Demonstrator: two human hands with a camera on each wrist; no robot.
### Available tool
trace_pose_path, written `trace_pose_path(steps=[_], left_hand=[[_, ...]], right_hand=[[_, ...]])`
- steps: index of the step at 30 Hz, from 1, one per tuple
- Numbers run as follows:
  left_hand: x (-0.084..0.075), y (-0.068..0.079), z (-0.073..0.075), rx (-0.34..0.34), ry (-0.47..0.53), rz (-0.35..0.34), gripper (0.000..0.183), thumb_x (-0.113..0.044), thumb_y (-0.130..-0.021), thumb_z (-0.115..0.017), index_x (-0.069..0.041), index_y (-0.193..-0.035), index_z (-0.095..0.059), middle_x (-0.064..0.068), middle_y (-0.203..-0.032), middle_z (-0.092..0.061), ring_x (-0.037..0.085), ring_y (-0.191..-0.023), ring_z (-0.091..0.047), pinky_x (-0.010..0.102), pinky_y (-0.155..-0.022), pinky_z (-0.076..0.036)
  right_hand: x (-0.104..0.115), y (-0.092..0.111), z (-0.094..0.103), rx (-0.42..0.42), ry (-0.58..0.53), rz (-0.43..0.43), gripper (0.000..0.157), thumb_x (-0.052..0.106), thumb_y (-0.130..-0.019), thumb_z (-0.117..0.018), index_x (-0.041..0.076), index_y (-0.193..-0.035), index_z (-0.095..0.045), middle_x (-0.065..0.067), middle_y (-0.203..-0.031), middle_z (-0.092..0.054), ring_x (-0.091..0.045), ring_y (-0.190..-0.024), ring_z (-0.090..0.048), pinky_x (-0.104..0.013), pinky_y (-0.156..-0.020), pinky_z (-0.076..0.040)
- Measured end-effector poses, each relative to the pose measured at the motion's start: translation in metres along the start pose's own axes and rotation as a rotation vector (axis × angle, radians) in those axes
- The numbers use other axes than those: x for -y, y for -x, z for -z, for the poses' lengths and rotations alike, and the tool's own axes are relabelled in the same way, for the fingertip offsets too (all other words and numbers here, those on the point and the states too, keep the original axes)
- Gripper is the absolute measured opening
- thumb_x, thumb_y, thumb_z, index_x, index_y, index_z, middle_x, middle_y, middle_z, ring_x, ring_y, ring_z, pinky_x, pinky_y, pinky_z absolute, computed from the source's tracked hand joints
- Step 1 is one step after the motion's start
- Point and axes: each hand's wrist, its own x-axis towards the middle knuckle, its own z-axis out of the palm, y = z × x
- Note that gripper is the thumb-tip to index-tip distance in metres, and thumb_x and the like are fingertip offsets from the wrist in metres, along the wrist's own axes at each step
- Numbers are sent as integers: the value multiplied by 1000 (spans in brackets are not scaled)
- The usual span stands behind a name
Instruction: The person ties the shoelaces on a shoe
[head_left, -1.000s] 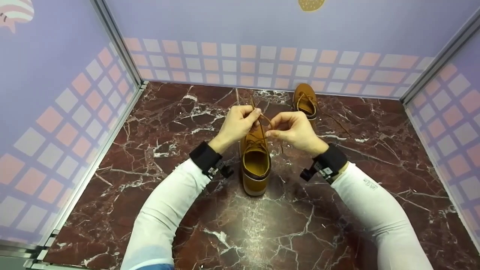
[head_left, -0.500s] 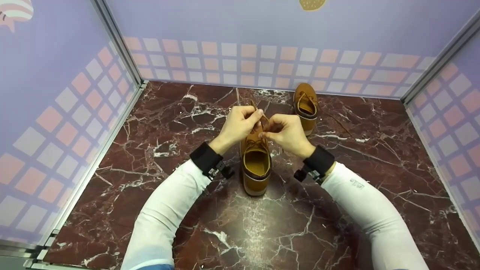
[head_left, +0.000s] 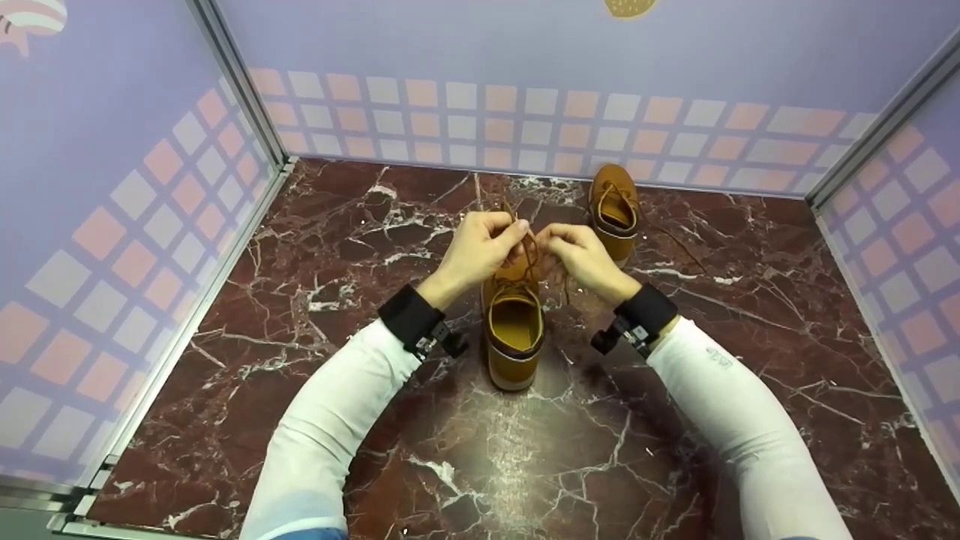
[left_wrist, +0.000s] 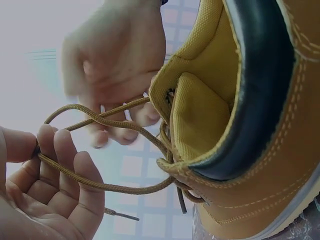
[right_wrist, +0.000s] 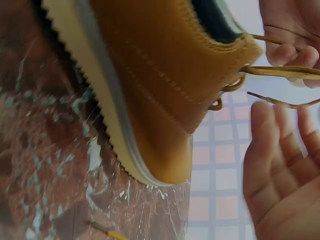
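The left hand, at the centre of the head view, is pinching a brown round shoelace between thumb and index finger, its other fingers lying curved alongside. The right hand, just right of it, is hovering beside the strands with fingers loosely bent, apparently released; blur is leaving its exact contact with the lace uncertain. The tan lace-up shoe, also central, is standing sole-down on the dark red marbled desk, toe pointing towards the top of the frame. A matching shoe is standing at upper right of centre.

The step in hand is apparently a working of the lace above the shoe's opening. In the left wrist view, a slack loop is arching from the pinch and crossing a second strand; the right fingertips would be doing best by taking one strand only, near that crossing. The left pinch should be pressing firmly. The aglet, hanging below the left fingers, should be lying clear of the loop, since it could snag. Pulling low and evenly would be preventing tipping.
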Motion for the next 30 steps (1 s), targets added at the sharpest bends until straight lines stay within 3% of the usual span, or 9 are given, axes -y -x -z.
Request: trace_pose_path(steps=[3,6,8,13,18,24,27,30], left_hand=[[-2,0,-1,12,-3,-9,33,-15,-112,-67,-2,-84,-78,-13,-67,-67,4,-61,-59,18,-58,-49],[-3,1,-2,23,-34,-20,32,-15,-112,-68,-1,-85,-80,-12,-68,-68,4,-62,-59,18,-58,-48],[-4,1,-3,30,-60,-33,32,-16,-112,-68,-3,-85,-80,-10,-70,-70,4,-64,-60,18,-59,-48],[-5,1,-5,53,-81,-66,32,-16,-112,-67,-3,-85,-80,-5,-70,-72,4,-64,-61,18,-61,-49],[-5,2,-5,64,-86,-64,34,-16,-112,-67,-4,-81,-78,-12,-67,-66,3,-63,-59,18,-61,-47],[-3,3,-4,60,-78,-55,33,-17,-112,-68,-4,-85,-81,-9,-69,-70,5,-63,-61,18,-60,-47],[-2,3,-3,21,-55,-39,31,-17,-112,-68,-2,-89,-82,0,-72,-74,5,-63,-60,18,-59,-47],[-2,4,-3,-34,-31,-23,28,-15,-111,-69,1,-93,-82,17,-79,-77,5,-62,-59,18,-57,-47]], right_hand=[[0,-9,0,5,2,-164,34,21,-114,-56,4,-102,-82,-2,-68,-75,-9,-56,-68,-22,-49,-53],[0,-17,-1,87,60,-299,37,31,-112,-62,12,-87,-81,5,-60,-69,-9,-53,-64,-22,-48,-50],[0,-21,0,159,131,-342,41,37,-109,-66,16,-76,-75,7,-57,-64,-8,-50,-58,-22,-47,-47],[3,-25,2,317,273,-317,40,45,-101,-74,22,-69,-66,9,-58,-59,-7,-50,-50,-24,-48,-42],[4,-26,3,369,307,-250,30,40,-101,-77,23,-77,-72,11,-65,-60,-6,-57,-50,-23,-54,-42],[4,-21,7,330,179,-276,27,24,-105,-70,18,-80,-76,10,-63,-63,-5,-54,-53,-20,-51,-44],[4,-19,8,256,22,-301,24,17,-110,-60,13,-92,-75,5,-69,-67,-9,-59,-62,-22,-54,-52],[8,-17,8,118,-198,-294,24,17,-116,-52,9,-107,-71,1,-80,-73,-14,-68,-70,-25,-62,-59]])
